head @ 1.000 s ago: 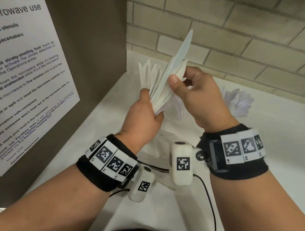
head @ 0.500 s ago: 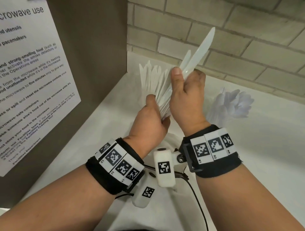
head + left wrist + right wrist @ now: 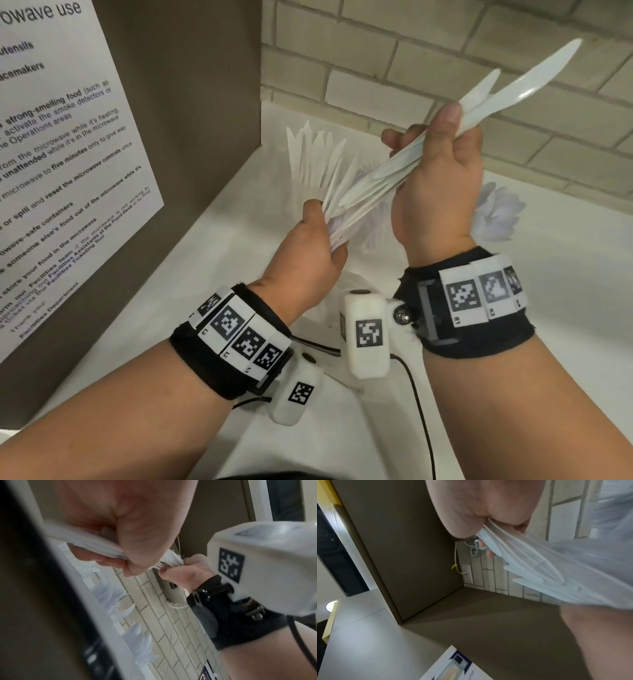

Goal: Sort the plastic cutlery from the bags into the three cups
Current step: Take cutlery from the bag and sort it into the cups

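The right hand [image 3: 435,192] has its fingers and thumb curled round a few white plastic knives [image 3: 507,99], whose blades stick up and to the right toward the brick wall [image 3: 445,51]. The handles of those knives run down into a larger bundle of cutlery [image 3: 346,212] that the left hand [image 3: 308,253] grips in a closed fist; the left wrist view shows fork tines in that bundle as well, so it looks mixed.

Behind the hands, on the white counter [image 3: 239,240], knives [image 3: 315,154] already stand fanned upright, and further right is a cluster of spoons [image 3: 496,216]. The left wrist view shows a third group, forks [image 3: 111,597], between them. The cups themselves are hidden beneath their contents, and no bag can be made out clearly.

Judging from this, the sorting is well under way: all three groups are already fairly full, yet a handful remains to be separated, with the knives in the right hand likely next to go.
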Demonstrator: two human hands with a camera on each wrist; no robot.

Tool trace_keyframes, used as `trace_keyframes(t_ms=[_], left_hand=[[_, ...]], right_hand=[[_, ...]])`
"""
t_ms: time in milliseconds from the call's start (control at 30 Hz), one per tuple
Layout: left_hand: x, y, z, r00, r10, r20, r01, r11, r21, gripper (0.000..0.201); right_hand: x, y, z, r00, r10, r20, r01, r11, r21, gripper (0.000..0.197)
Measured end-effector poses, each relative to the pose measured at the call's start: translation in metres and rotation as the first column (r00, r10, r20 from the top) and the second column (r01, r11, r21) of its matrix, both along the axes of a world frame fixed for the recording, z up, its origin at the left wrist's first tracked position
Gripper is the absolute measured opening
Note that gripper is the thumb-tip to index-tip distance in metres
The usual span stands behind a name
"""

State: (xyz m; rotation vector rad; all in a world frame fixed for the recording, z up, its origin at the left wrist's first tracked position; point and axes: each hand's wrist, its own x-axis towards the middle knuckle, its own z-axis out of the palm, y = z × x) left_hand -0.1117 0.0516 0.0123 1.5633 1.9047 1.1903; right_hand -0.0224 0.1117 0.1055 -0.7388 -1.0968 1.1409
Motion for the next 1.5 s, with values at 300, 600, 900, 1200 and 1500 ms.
trace_keyframes(t_ms=[300,600,900,1200,1500], left_hand=[[-0.013,0.002,-0.008,0.994,0.05,0.094,-0.044,0.997,-0.071,0.025],[-0.017,0.004,0.019,0.291,-0.032,0.956,0.176,0.984,-0.02,0.01],[-0.013,0.007,0.02,0.287,-0.086,0.954,0.16,0.986,0.041,0.014],[-0.023,-0.001,0.006,0.368,-0.196,0.909,0.272,0.958,0.097,0.019],[-0.022,0.0,0.005,0.483,-0.288,0.827,0.419,0.905,0.07,0.008]], right_hand=[[0.022,0.012,0.026,0.978,-0.016,-0.207,0.04,0.993,0.115,0.016],[0.009,0.013,-0.008,0.987,-0.159,-0.004,0.156,0.961,0.228,0.006],[-0.008,0.003,-0.034,0.993,0.11,-0.053,-0.109,0.994,0.012,0.011],[0.012,0.018,-0.02,0.994,0.054,0.095,-0.032,0.977,-0.213,0.014],[0.02,0.005,-0.017,0.831,0.271,0.485,-0.226,0.963,-0.15,0.023]])
